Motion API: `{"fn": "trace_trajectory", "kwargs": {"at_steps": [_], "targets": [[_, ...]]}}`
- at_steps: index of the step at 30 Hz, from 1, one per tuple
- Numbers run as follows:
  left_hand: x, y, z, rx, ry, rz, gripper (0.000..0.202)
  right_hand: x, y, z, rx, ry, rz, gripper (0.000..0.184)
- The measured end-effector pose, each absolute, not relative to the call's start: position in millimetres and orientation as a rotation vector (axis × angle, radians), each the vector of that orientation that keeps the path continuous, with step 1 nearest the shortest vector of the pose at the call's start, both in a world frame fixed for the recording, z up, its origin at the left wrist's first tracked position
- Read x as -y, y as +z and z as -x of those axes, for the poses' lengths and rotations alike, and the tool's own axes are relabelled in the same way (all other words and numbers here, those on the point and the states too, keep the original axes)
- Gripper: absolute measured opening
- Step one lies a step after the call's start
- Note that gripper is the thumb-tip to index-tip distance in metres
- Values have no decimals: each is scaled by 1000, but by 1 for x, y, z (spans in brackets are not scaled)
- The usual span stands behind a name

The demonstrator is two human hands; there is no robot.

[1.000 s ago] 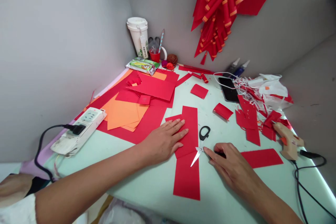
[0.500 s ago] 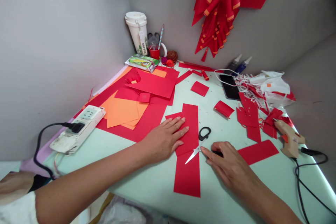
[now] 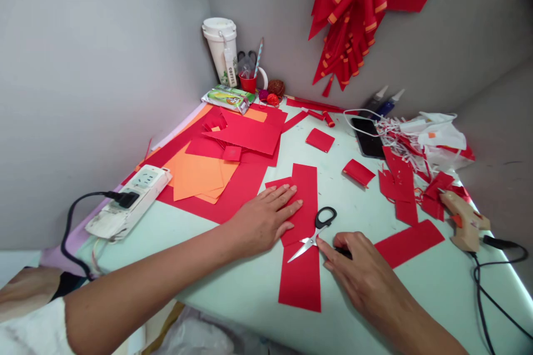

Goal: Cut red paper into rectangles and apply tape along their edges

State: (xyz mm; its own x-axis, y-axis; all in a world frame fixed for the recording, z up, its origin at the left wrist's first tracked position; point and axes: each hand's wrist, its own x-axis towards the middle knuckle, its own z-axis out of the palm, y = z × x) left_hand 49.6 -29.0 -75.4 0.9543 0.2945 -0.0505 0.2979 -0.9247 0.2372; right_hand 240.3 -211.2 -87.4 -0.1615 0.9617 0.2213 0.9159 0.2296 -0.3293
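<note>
My left hand (image 3: 262, 219) lies flat with fingers spread on a long red paper strip (image 3: 302, 283) on the pale green table (image 3: 233, 288). Black-handled scissors (image 3: 312, 236) rest across that strip, blades pointing left. My right hand (image 3: 358, 272) lies over the scissors' lower handle, fingers stretched out, its index fingertip at the pivot. The upper handle loop is uncovered. A second red strip (image 3: 410, 241) lies just right of my right hand.
Red and orange sheets (image 3: 195, 175) cover the left back of the table. A power strip (image 3: 129, 199) sits at the left edge, a glue gun (image 3: 462, 222) with its cable at the right edge. A phone (image 3: 368, 138), paper scraps and a cup (image 3: 222, 50) stand behind.
The scissors have swung under my right hand, the blades turning further left over the strip. My left hand has stayed pressed on the paper.
</note>
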Motion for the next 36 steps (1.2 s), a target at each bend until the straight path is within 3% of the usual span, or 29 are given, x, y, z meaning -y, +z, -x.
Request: {"fn": "trace_trajectory", "kwargs": {"at_steps": [12,19,23,26,31,36], "targets": [[28,-75,-49,-441,-4,-2854,50,216,-94,-225,2176,74,1756,37],[29,-81,-47,-440,43,-2836,50,234,-75,-235,2205,321,1683,41],[27,-77,-46,-451,26,-2761,50,228,-77,-272,1906,70,1938,37],[27,-67,-44,-479,-10,-2659,63,218,-87,-291,1744,-33,2105,40],[29,-57,-42,-462,-36,-2572,106,203,-86,-281,1851,-96,2054,43],[30,-62,-41,-430,16,-2534,109,175,-76,-252,2192,45,1700,37]]}}
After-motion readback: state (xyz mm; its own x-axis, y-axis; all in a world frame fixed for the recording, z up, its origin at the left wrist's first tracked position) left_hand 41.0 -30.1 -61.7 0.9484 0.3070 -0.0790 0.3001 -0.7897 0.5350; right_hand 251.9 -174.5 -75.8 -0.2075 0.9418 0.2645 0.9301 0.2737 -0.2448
